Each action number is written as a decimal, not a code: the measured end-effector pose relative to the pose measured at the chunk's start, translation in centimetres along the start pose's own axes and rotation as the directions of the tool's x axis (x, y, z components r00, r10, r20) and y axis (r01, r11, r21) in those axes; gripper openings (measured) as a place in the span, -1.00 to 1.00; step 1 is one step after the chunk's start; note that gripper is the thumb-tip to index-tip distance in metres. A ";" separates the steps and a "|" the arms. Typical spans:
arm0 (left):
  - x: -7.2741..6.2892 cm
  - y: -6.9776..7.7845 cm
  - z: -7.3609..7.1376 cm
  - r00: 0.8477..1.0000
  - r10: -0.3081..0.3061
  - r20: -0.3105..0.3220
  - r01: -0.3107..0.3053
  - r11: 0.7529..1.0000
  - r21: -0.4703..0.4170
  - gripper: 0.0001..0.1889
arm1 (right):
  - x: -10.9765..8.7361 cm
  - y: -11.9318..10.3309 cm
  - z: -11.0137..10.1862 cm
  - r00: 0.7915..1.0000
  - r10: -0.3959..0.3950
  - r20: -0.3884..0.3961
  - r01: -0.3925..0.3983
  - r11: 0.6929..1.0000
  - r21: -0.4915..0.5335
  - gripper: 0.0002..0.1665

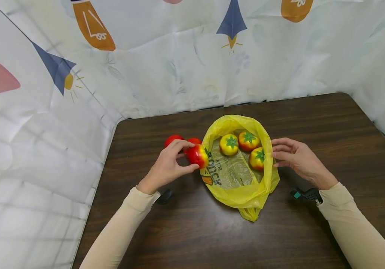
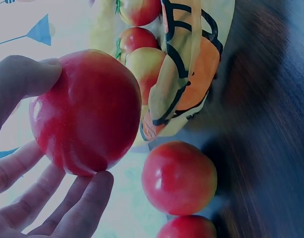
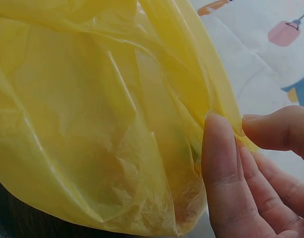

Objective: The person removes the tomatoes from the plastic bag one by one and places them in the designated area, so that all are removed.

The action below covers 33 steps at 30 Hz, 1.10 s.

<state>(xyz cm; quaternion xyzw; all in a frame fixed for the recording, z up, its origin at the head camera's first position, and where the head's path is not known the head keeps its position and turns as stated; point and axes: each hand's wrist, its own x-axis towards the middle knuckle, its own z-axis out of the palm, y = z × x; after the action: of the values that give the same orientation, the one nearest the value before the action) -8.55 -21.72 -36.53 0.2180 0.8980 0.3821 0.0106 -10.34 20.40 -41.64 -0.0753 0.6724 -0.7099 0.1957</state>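
Observation:
My left hand grips a shiny red tomato with a yellow patch, at the left rim of a yellow plastic bag. In the left wrist view, thumb and fingertips hold this tomato from opposite sides. The bag stands with its mouth spread wide; inside lie three yellow-red tomatoes with green star-shaped tops. At the bag's right side is my right hand; the right wrist view shows its thumb and fingers pinching the edge of the bag. Two more red tomatoes sit on the table behind the left hand.
A dark wood-grain table carries everything. White printed sheeting hangs along its back and left sides. Dark wrist devices stick out beneath the cuffs.

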 end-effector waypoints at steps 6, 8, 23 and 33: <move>-0.2 -0.6 -0.4 1.000 0.008 0.000 -0.008 1.000 0.011 -0.41 | 0.0 -0.1 0.0 1.000 -0.001 -0.004 0.001 1.000 -0.004 -0.57; -0.3 -0.8 -0.4 1.000 0.000 0.004 0.000 1.000 0.015 -0.40 | 0.0 -0.1 0.0 1.000 0.002 -0.006 -0.002 1.000 -0.005 -0.56; -1.3 -2.5 -0.8 0.999 -0.051 0.011 0.050 0.997 0.060 -0.40 | 0.0 0.1 -0.1 1.000 0.000 -0.007 0.000 1.000 0.000 -0.58; -1.9 -3.5 -0.4 0.996 -0.087 0.036 0.084 0.994 0.075 -0.41 | 0.1 0.4 -0.2 1.000 -0.003 -0.007 0.003 1.000 -0.002 -0.58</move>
<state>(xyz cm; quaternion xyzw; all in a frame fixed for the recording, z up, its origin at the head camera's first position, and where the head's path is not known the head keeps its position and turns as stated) -8.23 -24.91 -38.95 0.1872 0.9196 0.3435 0.0367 -10.45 20.53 -42.03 -0.0739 0.6737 -0.7097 0.1922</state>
